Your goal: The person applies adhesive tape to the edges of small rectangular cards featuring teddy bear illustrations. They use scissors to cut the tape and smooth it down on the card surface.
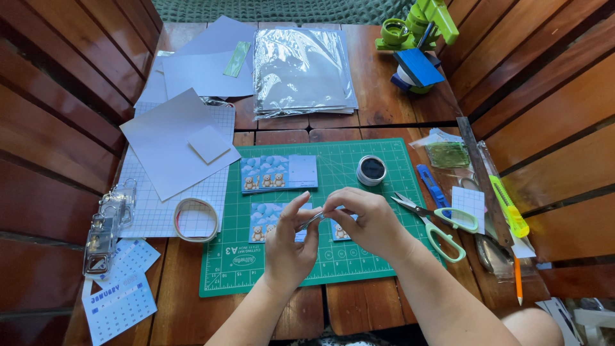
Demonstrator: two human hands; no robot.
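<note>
My left hand [289, 240] and my right hand [365, 224] meet above the green cutting mat [359, 173]. Together their fingertips pinch a small thin silvery piece [314, 220], possibly tweezers or a strip; I cannot tell which. Under the hands lie blue cards printed with teddy bears [261, 221], partly hidden. A larger bear card [278, 173] lies further back on the mat, beside a small round open tin [371, 170].
Green-handled scissors [442, 224] lie right of the mat, with a blue knife [430, 184], a yellow cutter [509, 208], a ruler and an orange pencil [517, 279]. A tape roll [195, 220], grey paper sheets [173, 141], clear keychain cases [106, 234] and calendar cards sit left. Silver foil sheets [301, 70] lie behind.
</note>
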